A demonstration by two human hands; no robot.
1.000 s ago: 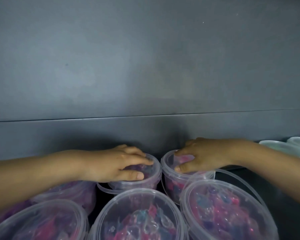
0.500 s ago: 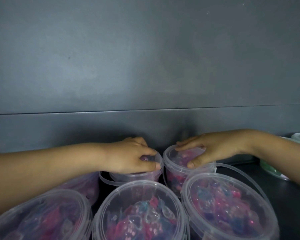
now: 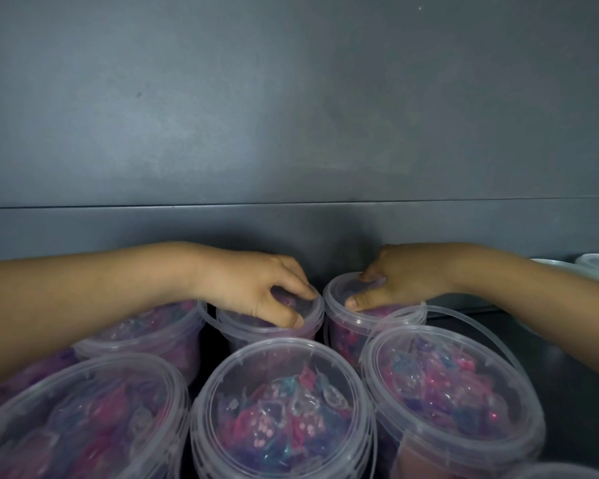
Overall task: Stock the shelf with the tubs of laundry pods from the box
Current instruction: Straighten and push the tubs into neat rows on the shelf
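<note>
Several clear tubs of pink, purple and blue laundry pods stand on a dark shelf (image 3: 567,340). My left hand (image 3: 260,292) grips the lid of the back middle tub (image 3: 308,323), fingers and thumb curled over its rim. My right hand (image 3: 395,285) grips the lid of the back right tub (image 3: 339,305) beside it, thumb on the near rim. The two back tubs stand close together against the grey back wall. Three more tubs fill the front row: left (image 3: 83,420), middle (image 3: 284,406) and right (image 3: 453,392). The box is out of sight.
Another pod tub (image 3: 146,333) sits under my left forearm. The grey back panel (image 3: 291,115) rises straight behind the tubs. At the far right stand pale, whitish lidded containers (image 3: 595,267). Bare dark shelf floor lies right of the front tubs.
Both hands have pushed the two back tubs farther in toward the back wall, and their fingers have curled tighter over the lids. The view has drawn nearer.
</note>
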